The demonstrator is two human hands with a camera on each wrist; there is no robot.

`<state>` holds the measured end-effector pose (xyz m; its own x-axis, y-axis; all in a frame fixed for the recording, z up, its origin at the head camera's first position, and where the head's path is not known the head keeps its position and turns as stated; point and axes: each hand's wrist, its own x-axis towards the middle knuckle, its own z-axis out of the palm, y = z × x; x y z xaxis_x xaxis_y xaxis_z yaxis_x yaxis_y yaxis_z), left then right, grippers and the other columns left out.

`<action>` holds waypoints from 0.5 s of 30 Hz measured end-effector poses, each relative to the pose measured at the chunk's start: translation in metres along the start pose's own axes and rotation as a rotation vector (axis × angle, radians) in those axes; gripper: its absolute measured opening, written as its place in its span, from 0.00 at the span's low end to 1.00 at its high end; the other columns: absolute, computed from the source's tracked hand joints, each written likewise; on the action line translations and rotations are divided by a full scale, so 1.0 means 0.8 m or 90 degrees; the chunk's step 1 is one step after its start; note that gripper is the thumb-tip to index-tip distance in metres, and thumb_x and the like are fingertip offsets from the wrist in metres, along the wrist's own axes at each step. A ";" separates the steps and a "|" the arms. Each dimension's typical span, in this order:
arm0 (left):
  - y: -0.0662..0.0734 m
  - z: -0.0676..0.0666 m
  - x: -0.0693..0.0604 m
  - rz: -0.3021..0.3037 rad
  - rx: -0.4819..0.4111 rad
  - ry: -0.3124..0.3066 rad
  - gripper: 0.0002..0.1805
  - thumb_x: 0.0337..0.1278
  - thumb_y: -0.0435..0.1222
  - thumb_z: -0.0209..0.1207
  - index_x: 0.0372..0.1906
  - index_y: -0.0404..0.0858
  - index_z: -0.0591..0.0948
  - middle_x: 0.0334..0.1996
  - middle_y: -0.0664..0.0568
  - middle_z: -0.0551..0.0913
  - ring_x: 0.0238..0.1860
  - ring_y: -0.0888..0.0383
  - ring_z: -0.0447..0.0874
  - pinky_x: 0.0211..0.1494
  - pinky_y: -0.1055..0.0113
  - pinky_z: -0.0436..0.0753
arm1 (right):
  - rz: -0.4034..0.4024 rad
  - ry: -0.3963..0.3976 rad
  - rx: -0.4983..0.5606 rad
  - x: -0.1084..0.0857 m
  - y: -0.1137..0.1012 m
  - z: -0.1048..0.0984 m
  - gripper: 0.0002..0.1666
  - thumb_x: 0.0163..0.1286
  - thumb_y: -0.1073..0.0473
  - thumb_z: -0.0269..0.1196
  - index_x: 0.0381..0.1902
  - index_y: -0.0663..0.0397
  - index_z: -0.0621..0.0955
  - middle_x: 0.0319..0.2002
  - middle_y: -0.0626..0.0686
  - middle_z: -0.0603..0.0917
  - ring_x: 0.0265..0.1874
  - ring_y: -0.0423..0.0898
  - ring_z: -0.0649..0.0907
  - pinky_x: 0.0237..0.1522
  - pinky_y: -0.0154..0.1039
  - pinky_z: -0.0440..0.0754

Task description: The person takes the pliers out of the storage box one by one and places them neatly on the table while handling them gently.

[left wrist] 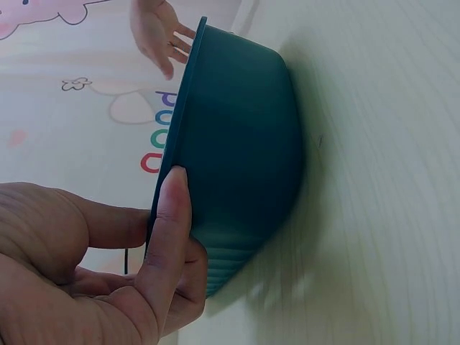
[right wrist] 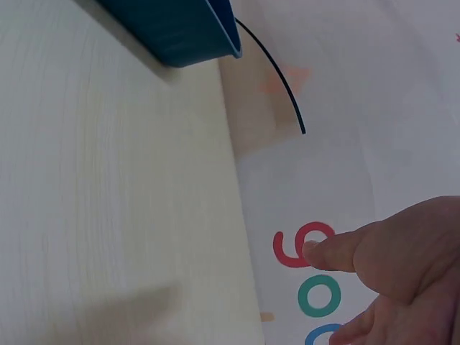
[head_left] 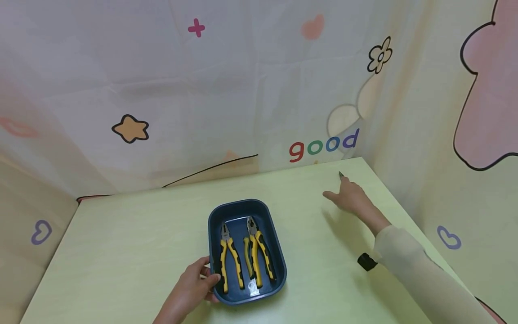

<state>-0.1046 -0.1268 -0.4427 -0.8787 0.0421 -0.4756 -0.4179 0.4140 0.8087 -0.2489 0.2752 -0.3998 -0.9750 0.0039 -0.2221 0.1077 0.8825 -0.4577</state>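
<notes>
Tabletop [head_left: 121, 252]: pale, grained
Curtain [head_left: 226, 112]: white, printed, from 9 through 3 o'clock
Magenta cross [head_left: 196, 28]: 11 o'clock in head view
Peach heart [head_left: 313, 27]: 1 o'clock
Orange star [head_left: 130, 129]: past 9 o'clock

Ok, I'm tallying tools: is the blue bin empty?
Not empty: in the head view, yellow-and-black pliers lie inside the blue bin, leaving part of it bare.
</notes>
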 end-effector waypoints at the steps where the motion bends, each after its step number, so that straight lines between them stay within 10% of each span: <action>1: 0.000 0.000 0.000 0.002 -0.001 0.000 0.29 0.72 0.26 0.58 0.72 0.23 0.65 0.39 0.42 0.75 0.25 0.53 0.84 0.32 0.60 0.89 | -0.005 0.000 0.000 -0.003 -0.004 0.000 0.55 0.78 0.43 0.57 0.74 0.85 0.47 0.71 0.83 0.57 0.70 0.78 0.62 0.71 0.68 0.65; 15: -0.004 -0.002 -0.002 0.049 -0.007 -0.004 0.27 0.70 0.25 0.57 0.70 0.22 0.66 0.36 0.42 0.75 0.24 0.52 0.85 0.30 0.59 0.88 | -0.090 0.022 -0.047 -0.044 -0.051 0.004 0.50 0.76 0.44 0.62 0.74 0.79 0.58 0.71 0.78 0.65 0.70 0.73 0.67 0.68 0.67 0.70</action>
<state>-0.1020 -0.1299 -0.4437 -0.9069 0.0801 -0.4136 -0.3511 0.3989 0.8471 -0.2182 0.2373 -0.3763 -0.9856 -0.1076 -0.1304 -0.0439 0.9078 -0.4170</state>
